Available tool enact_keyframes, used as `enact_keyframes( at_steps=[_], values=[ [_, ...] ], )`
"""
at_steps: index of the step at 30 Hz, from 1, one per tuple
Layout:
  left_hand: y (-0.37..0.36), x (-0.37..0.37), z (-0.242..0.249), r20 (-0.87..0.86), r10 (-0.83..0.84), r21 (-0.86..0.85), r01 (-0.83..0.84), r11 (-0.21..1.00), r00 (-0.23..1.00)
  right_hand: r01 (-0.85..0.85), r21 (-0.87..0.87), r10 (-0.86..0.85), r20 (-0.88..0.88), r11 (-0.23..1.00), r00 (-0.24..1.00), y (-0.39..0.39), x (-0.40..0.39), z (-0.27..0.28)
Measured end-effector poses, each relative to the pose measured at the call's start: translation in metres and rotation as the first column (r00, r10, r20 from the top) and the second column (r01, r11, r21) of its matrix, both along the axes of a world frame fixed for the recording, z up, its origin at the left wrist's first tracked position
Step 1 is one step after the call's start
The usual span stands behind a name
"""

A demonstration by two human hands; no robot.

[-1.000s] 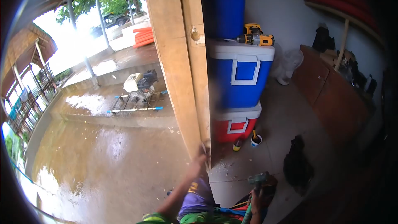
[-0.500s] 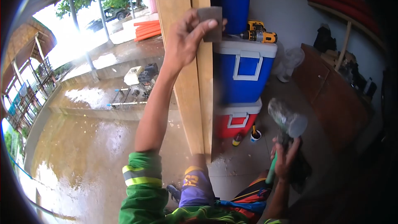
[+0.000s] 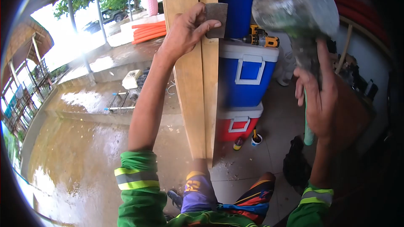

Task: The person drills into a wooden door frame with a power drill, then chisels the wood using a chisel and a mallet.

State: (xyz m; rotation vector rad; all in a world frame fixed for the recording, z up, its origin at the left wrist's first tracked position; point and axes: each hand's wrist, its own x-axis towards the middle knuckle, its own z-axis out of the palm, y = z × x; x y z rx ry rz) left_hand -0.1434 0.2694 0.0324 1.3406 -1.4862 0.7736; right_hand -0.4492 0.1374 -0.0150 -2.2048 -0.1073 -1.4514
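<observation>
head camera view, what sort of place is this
Probably a storeroom opening onto a wet yard: stacked coolers and a yellow-and-black power drill sit inside, while a pile of orange tubes lies outdoors.

Wooden door [image 3: 195, 84]: left hand [image 3: 185, 33] and grey plate [image 3: 218, 12] block its upper part; right of it, stacked coolers [image 3: 254, 95] (drill [image 3: 263, 40] on middle lid), mallet [image 3: 294, 10] high. Passable left of door, beyond left forearm [image 3: 147, 105].

You have a yellow-and-black drill [image 3: 266, 40] atop the large blue cooler [image 3: 250, 93], a red cooler [image 3: 229, 131] beneath that, and orange pipes [image 3: 149, 32] near a pink planter [image 3: 152, 5].
</observation>
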Motion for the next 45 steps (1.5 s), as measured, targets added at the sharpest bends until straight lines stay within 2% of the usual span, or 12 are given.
enact_keyframes(
  at_steps=[5, 8, 12, 16, 19, 22, 27, 28, 32, 35, 41, 45],
  values=[
    [0.002, -0.003, 0.004, -0.071, 0.005, 0.067, 0.000, 0.998, 0.997, 0.021, -0.081, -0.018, 0.044, 0.996, 0.999, 0.004, 0.013, 0.020],
    [-0.001, -0.020, 0.001, -0.226, -0.427, -0.168, 0.397, 0.902, 0.875, 0.020, -0.075, -0.014, 0.077, 0.997, 0.997, 0.004, 0.009, 0.009],
    [-0.004, -0.022, 0.004, -0.301, -0.624, -0.243, 0.575, 0.781, 0.721, 0.027, -0.055, -0.021, 0.113, 0.998, 0.993, 0.000, 0.003, 0.001],
    [-0.009, -0.036, 0.011, -0.408, -0.558, -0.302, 0.470, 0.829, 0.722, 0.039, -0.042, -0.033, 0.137, 0.998, 0.990, -0.003, -0.002, 0.001],
    [-0.007, -0.035, 0.015, -0.342, -0.611, -0.252, 0.557, 0.791, 0.714, 0.050, -0.014, -0.047, 0.138, 0.999, 0.989, -0.002, -0.006, -0.001],
    [-0.001, -0.029, 0.011, -0.353, -0.676, -0.177, 0.663, 0.727, 0.647, 0.051, 0.000, -0.050, 0.112, 0.999, 0.992, -0.004, -0.008, -0.001],
    [0.005, -0.015, 0.008, -0.421, -0.477, 0.105, 0.564, 0.819, 0.772, 0.029, -0.010, -0.029, -0.013, 1.000, 0.999, -0.001, -0.012, 0.007],
    [0.002, -0.024, 0.002, -0.443, -0.512, -0.001, 0.571, 0.821, 0.736, 0.055, -0.042, -0.057, -0.041, 0.998, 0.998, 0.003, -0.012, 0.009],
    [-0.007, -0.023, 0.001, -0.156, -0.268, 0.039, 0.277, 0.960, 0.951, 0.096, -0.161, -0.108, -0.071, 0.982, 0.992, 0.006, -0.012, 0.019],
    [-0.012, -0.016, -0.001, -0.335, -0.401, -0.028, 0.416, 0.909, 0.853, 0.103, -0.239, -0.126, -0.081, 0.965, 0.989, 0.004, -0.006, 0.027],
    [-0.020, -0.012, -0.006, -0.299, -0.510, -0.142, 0.491, 0.860, 0.806, 0.119, -0.407, -0.145, -0.035, 0.906, 0.989, -0.005, 0.004, 0.047],
    [-0.010, -0.004, -0.004, -0.206, -0.329, -0.054, 0.325, 0.944, 0.922, 0.138, -0.351, -0.158, -0.027, 0.926, 0.987, 0.007, 0.005, 0.056]
  ],
)
